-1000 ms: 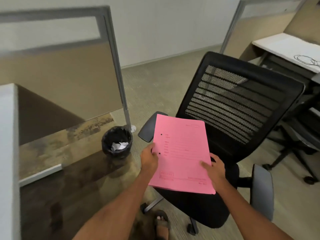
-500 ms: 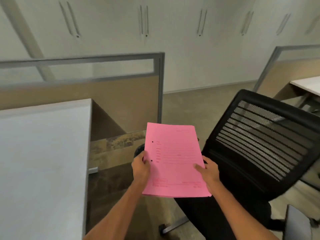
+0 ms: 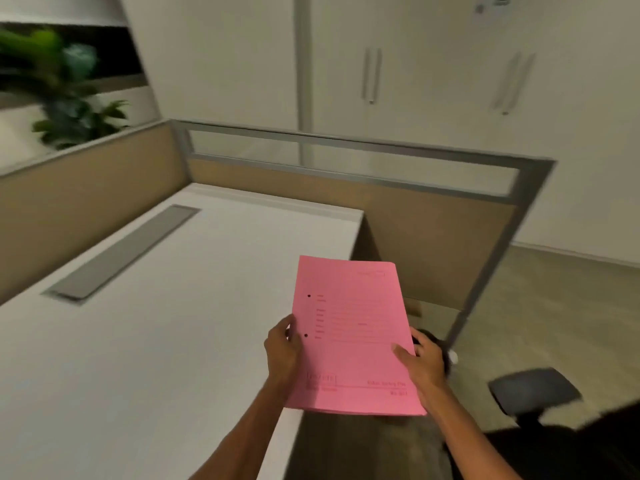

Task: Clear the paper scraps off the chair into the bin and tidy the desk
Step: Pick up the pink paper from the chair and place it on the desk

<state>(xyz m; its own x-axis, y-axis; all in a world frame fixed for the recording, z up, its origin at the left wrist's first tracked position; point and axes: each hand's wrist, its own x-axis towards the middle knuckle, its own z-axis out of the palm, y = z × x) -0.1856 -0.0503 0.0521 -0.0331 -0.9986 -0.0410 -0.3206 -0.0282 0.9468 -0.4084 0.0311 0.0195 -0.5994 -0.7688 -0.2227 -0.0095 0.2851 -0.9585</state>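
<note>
A pink paper file (image 3: 349, 337) with two punch holes and printed lines is held flat in front of me, over the right edge of the white desk (image 3: 145, 341). My left hand (image 3: 282, 351) grips its left edge and my right hand (image 3: 424, 363) grips its right edge. The black chair (image 3: 568, 445) shows only at the lower right, with one armrest (image 3: 535, 389) visible. The bin is mostly hidden behind the file and my right hand; just a dark rim (image 3: 431, 336) peeks out.
A grey cable flap (image 3: 121, 252) is set into the desk top. Beige partition panels with metal frames (image 3: 433, 237) stand behind and to the left of the desk. White cabinets line the back wall, and a green plant (image 3: 65, 98) sits at the upper left.
My view has swung left from the chair and bin to the desk. Both hands have carried the pink file along, still holding it by its two side edges.
</note>
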